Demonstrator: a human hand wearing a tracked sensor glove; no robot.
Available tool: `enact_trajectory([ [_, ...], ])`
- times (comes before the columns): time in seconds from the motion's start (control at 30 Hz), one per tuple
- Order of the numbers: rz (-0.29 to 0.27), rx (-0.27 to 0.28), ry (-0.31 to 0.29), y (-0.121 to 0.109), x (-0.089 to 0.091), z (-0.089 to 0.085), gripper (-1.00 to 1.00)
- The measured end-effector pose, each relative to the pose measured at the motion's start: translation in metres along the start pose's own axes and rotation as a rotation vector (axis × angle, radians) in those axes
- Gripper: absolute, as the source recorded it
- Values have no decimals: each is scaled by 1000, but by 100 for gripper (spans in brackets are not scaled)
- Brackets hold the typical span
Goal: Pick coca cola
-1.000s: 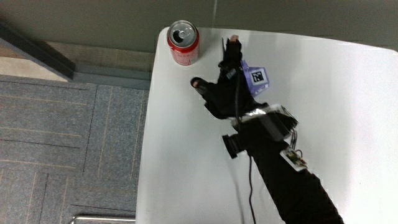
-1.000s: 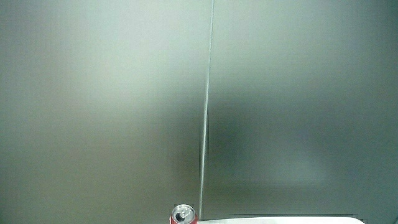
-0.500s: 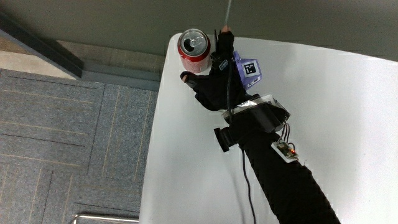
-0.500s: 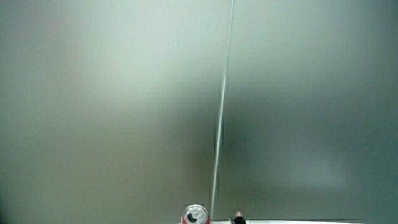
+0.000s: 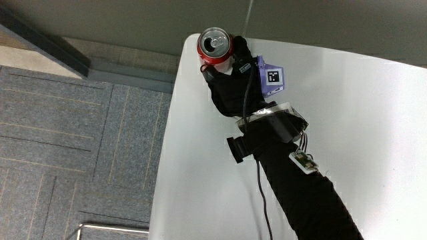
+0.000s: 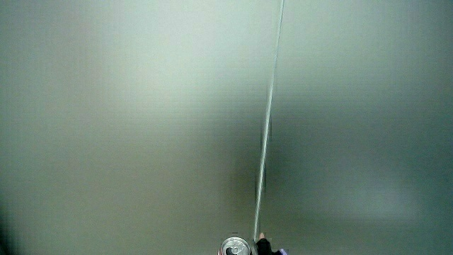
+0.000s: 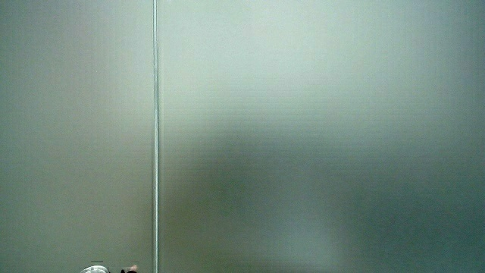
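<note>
At the table's corner, close to the low partition: one red Coca-Cola can (image 5: 215,47), upright, silver top with its opening showing, standing on the white table (image 5: 373,127) just inside the rounded edge. Against the can: the hand (image 5: 232,80), black-gloved, fingers curled round the can's side nearest the table's middle and the thumb set against the side nearer the person, so that the can sits between them; contact looks made, though whether the squeeze is firm cannot be told. On the back of the hand: a small patterned cube (image 5: 272,77), pale violet with a black-and-white square. At the wrist: a band carrying a small dark module and a thin cable running down the black-sleeved forearm (image 5: 303,200), which lies across the table toward the person. Both side views show mostly a pale wall with a thin vertical seam; only the can's top (image 6: 236,247) and a fingertip beside it show in a side view. Judged status: grasp closed or closing on the can, lift not yet begun; the can's place near the edge calls for a straight upward pull.
</note>
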Motion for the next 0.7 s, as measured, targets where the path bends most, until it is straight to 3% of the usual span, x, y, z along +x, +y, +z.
enact_trajectory([
  [0.1,15,0,8,0,-1,3,100],
  [0.13,-8,2,-16,0,-2,4,100],
  [0.2,30,2,22,-1,-2,5,100],
  [0.27,32,-1,49,-5,-7,7,100],
  [0.37,70,4,65,-7,-10,12,100],
  [0.4,80,17,37,-7,-10,14,100],
  [0.47,70,10,80,-11,-21,17,100],
  [0.5,55,15,54,-12,-19,19,100],
  [0.53,89,14,38,-13,-21,21,100],
  [0.6,115,10,102,-17,-29,23,100],
  [0.7,142,27,126,-21,-34,30,100],
])
